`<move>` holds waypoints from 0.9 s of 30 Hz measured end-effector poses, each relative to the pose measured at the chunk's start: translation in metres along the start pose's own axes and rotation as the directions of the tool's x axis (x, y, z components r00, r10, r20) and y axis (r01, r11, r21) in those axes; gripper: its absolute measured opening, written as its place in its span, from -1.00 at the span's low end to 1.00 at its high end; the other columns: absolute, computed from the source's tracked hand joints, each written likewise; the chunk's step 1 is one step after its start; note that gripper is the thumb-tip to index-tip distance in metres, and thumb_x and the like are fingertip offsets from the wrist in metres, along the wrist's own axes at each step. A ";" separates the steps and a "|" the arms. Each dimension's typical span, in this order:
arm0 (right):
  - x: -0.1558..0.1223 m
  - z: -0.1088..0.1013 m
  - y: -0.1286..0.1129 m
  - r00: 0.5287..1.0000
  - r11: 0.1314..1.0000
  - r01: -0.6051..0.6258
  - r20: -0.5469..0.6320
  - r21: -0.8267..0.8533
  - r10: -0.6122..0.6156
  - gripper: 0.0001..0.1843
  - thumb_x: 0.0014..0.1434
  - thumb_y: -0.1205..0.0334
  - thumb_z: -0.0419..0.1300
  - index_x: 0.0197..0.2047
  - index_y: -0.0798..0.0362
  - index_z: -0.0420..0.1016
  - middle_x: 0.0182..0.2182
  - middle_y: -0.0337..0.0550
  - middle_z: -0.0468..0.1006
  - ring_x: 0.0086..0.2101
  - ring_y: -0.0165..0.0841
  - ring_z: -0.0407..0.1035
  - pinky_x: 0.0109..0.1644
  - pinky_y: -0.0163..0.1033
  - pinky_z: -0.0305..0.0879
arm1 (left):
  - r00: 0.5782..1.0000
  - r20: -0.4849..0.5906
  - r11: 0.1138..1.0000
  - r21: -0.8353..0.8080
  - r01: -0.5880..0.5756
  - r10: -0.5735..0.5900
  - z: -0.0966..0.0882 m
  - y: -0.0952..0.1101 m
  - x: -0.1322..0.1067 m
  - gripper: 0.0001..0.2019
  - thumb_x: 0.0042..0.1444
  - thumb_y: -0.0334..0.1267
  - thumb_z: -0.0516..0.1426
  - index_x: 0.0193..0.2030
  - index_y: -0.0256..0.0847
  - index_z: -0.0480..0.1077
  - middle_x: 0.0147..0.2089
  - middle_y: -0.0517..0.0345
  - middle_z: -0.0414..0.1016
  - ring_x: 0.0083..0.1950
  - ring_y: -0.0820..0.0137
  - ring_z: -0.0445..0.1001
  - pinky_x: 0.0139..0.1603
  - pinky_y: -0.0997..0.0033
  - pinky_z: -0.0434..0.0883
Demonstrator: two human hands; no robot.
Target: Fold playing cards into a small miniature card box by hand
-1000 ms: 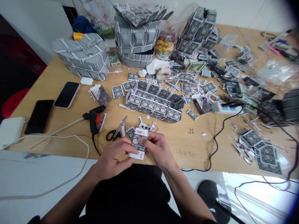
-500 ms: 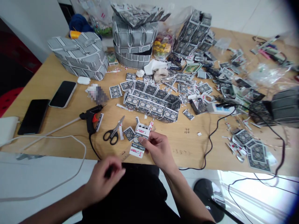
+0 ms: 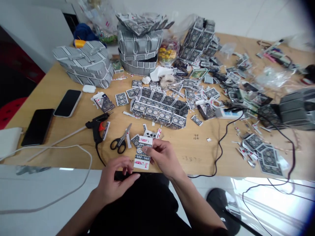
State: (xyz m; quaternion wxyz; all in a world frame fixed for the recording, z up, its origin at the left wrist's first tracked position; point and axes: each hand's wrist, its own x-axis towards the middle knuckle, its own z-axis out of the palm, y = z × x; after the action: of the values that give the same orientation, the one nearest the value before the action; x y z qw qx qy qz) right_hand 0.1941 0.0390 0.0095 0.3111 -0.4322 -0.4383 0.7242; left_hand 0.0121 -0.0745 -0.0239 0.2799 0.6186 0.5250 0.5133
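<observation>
Between the thumb and fingers of my right hand (image 3: 163, 155) is a folded playing card (image 3: 143, 157), its patterned back in the middle and white ends marked with red showing. My left hand (image 3: 115, 178) is held just left of the card, thumb and fingers apart, with nothing in it. Black-handled scissors (image 3: 121, 139) lie to the left of the card, and past them a hot glue gun (image 3: 96, 126) rests on its side. Behind my hands stands an open box made of folded cards (image 3: 159, 109). A spade card (image 3: 149, 133) lies just beyond the held one.
Two phones (image 3: 67, 103) lie at the left beside a white cable (image 3: 83, 149). Woven grey baskets (image 3: 86, 64) stand at the back. Loose cards and scraps (image 3: 209, 93) cover the middle and right. A power strip (image 3: 227, 113) has a black cord (image 3: 221, 147) running over the front edge.
My left hand has come right and opened beside the card. The card in my right hand has shifted slightly left and now faces up more flatly.
</observation>
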 end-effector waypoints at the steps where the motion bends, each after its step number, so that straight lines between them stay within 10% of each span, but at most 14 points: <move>1: -0.001 -0.001 0.000 1.000 1.000 -0.006 0.009 0.004 0.006 -0.57 0.07 -0.11 0.52 -0.44 0.08 0.56 -0.62 -0.33 0.41 -0.62 -0.49 0.19 -0.53 -0.33 0.11 | 1.000 0.012 0.999 -0.026 -0.019 0.019 0.002 0.002 0.010 -0.50 0.31 -0.27 0.36 0.32 -0.01 0.33 -0.17 0.17 0.64 -0.32 0.36 0.62 -0.27 0.43 0.58; 5: -0.003 -0.003 0.001 1.000 1.000 -0.014 0.027 -0.005 0.014 -0.64 0.12 -0.03 0.48 -0.45 0.07 0.55 -0.61 -0.32 0.42 -0.61 -0.49 0.20 -0.52 -0.33 0.13 | 0.962 0.231 0.987 0.039 -0.157 0.144 0.002 0.004 0.035 -0.73 0.33 -0.20 0.37 0.12 -0.01 0.53 -0.22 0.17 0.65 -0.31 0.38 0.63 -0.25 0.47 0.54; 11: -0.003 0.000 0.006 1.000 1.000 -0.011 -0.004 -0.022 0.011 -0.60 0.13 -0.06 0.47 -0.48 0.04 0.51 -0.63 -0.33 0.39 -0.60 -0.47 0.19 -0.52 -0.32 0.12 | 0.969 0.188 0.987 -0.021 -0.161 0.162 0.003 0.001 0.042 -0.83 0.33 -0.25 0.37 0.04 -0.05 0.61 -0.21 0.14 0.66 -0.30 0.40 0.65 -0.27 0.50 0.53; 22: -0.006 0.004 -0.001 1.000 0.993 0.021 0.004 -0.113 -0.021 -0.49 0.15 -0.12 0.45 -0.54 0.00 0.35 -0.65 -0.33 0.34 -0.59 -0.46 0.15 -0.51 -0.31 0.08 | 0.992 0.100 0.979 -0.183 0.089 -0.071 0.009 0.006 0.035 -0.87 0.19 -0.37 0.46 -0.21 -0.07 0.65 -0.30 0.23 0.68 -0.30 0.42 0.63 -0.21 0.49 0.50; 27: -0.008 0.006 -0.004 0.999 0.994 0.040 0.003 -0.105 -0.040 -0.42 0.12 -0.23 0.47 -0.55 0.00 0.33 -0.63 -0.33 0.33 -0.57 -0.46 0.13 -0.49 -0.30 0.09 | 0.936 0.110 0.912 -0.210 0.352 -0.335 0.010 0.007 0.032 -0.80 0.13 -0.25 0.49 -0.32 -0.16 0.58 -0.38 0.21 0.64 -0.37 0.40 0.60 -0.29 0.46 0.47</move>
State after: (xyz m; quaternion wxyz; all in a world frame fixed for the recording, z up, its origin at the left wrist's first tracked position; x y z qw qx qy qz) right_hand 0.1927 0.0316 0.0170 0.3023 -0.4384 -0.4845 0.6940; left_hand 0.0215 -0.0451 -0.0098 0.4532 0.4986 0.5531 0.4900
